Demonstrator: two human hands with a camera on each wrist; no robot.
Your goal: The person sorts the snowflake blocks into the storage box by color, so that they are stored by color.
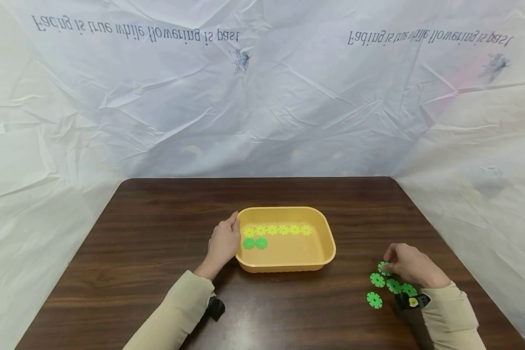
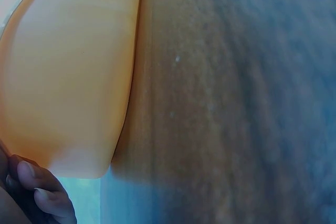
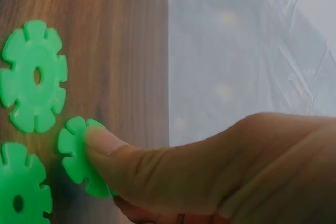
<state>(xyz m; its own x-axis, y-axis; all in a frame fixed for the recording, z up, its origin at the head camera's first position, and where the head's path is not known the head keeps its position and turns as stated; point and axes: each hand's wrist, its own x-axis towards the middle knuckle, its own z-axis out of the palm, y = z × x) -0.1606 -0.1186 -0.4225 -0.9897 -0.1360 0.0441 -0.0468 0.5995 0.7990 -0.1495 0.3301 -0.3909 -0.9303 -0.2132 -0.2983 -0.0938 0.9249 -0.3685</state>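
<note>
My left hand grips the left rim of a yellow plastic basin; in the left wrist view its curled fingers sit at the end of the basin's outer wall. Inside, a row of several yellow snowflake discs runs along the back, with two green ones below its left end. On the right, my right hand pinches a green snowflake disc, thumb pressed on its face. Several more green discs lie on the table under and beside that hand.
The dark wooden table has rounded back corners. A wrinkled pale sheet with printed lettering hangs behind and at both sides. A small black device is strapped to the right wrist, another to the left.
</note>
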